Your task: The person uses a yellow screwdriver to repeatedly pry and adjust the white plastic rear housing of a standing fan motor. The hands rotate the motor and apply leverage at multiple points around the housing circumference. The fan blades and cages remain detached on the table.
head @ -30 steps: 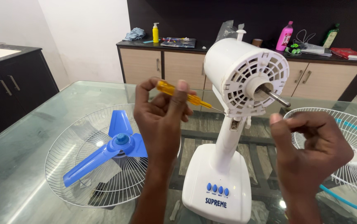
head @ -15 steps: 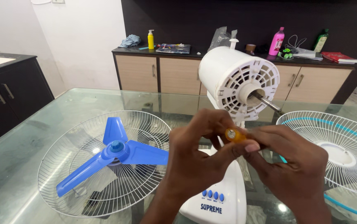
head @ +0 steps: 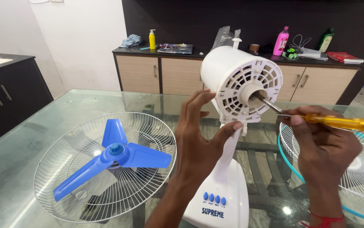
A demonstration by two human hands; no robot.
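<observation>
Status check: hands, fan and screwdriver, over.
Left hand open, fingertips on fan motor housing. Right hand grips yellow screwdriver, tip near motor shaft. Nothing between them.

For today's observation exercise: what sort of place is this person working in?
Probably a room in a home, not a workshop: a glass table, wooden sideboard cabinets holding household bottles, and a white table fan taken apart.

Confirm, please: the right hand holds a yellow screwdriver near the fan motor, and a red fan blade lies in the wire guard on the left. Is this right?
Not quite. The blade is blue, not red, as the head view shows. The rest holds: the right hand holds the yellow screwdriver near the fan motor, and the blade lies in the wire guard.
</observation>
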